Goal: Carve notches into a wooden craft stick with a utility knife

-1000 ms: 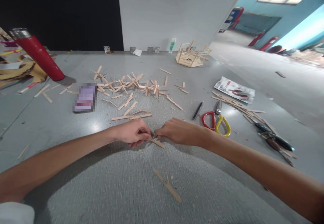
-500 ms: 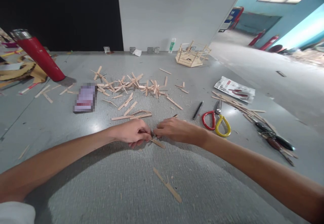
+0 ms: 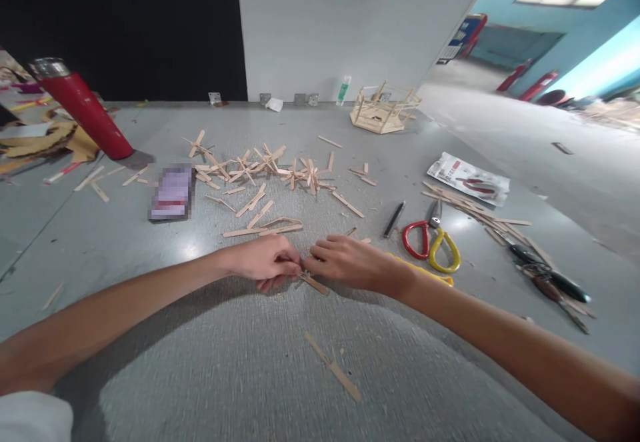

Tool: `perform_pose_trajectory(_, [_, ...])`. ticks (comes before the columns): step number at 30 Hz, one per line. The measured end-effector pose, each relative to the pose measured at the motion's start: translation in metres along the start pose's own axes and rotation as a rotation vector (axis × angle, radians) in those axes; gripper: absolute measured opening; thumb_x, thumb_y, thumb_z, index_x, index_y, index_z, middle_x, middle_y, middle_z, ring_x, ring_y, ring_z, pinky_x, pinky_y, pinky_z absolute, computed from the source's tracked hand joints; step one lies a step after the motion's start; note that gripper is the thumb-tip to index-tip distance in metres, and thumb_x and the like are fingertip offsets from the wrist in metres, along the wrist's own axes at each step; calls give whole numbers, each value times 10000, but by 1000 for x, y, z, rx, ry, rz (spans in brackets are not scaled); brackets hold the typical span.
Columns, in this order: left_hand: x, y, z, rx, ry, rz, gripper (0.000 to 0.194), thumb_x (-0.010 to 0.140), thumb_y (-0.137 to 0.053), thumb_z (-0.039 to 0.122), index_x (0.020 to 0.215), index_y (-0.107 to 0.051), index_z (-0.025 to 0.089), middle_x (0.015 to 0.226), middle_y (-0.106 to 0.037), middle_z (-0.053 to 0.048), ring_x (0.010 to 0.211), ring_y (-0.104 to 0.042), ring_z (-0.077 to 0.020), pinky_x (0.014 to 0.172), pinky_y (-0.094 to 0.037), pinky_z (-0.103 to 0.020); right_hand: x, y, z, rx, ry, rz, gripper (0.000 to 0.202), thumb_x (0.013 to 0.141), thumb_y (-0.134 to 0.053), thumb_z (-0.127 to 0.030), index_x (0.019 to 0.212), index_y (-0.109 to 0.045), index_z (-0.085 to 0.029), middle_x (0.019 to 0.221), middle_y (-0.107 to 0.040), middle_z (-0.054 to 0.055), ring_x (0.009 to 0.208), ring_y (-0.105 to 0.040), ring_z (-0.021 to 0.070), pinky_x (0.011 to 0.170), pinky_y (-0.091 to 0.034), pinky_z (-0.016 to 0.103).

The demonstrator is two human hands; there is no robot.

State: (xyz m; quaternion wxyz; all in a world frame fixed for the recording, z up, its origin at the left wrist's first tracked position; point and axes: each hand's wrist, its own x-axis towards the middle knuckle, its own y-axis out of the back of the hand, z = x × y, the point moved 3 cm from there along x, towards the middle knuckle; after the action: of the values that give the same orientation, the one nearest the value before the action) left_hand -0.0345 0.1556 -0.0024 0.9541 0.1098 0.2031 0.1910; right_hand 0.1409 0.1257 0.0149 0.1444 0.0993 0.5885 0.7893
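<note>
My left hand (image 3: 273, 263) is closed in a pinch at the end of a short wooden craft stick (image 3: 316, 285) that slants down to the right. Close beside it, my right hand (image 3: 343, 262) has its fingers curled shut and lowered to the table; whatever lies between them is hidden. The fingertips of both hands nearly meet. A notched craft stick (image 3: 334, 367) lies nearer to me. Just beyond my hands rest several more sticks (image 3: 260, 230), some of them split or bent.
A heap of sticks (image 3: 270, 162) spreads behind my hands, with a phone (image 3: 173, 192) and red flask (image 3: 85, 112) left. To the right lie a pen (image 3: 395, 220), red-and-yellow-handled pliers (image 3: 444, 252) and black-handled tools (image 3: 550, 279). A stick frame (image 3: 383, 119) and glue stick (image 3: 343, 91) stand behind.
The view has shifted slightly, so everything sits a little further right. A yellow object now shows behind my right forearm. My hands keep nearly the same pose.
</note>
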Motion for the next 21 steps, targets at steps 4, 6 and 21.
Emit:
perform_pose_trajectory(4, [-1,0,2,-40,4,-14,281,961,-527,348,759,-577,159,523,-559,34,393,-557,-96,374,-399,-175,-10,6,-2,133,-134,-134,168,990,-398,-107,928,-539,-173,719,-611,-4,567,-502,128,540,-153,327])
perform_pose_trajectory(6, [-1,1,3,-48,19,-15,300,960,-535,380,768,-581,155,506,-552,37,392,-555,-93,381,-398,-174,-15,11,-6,199,-238,-175,143,982,-415,-106,943,-535,-174,709,-632,-6,536,-495,123,542,-132,329])
perform_pose_trajectory(21, [-1,1,4,-10,60,-26,277,985,-461,322,785,-558,157,518,-566,41,379,-551,-84,365,-391,-160,-10,21,-22,351,-493,-249,159,930,-481,-56,967,-560,-189,794,-675,10,591,-550,133,549,-136,325])
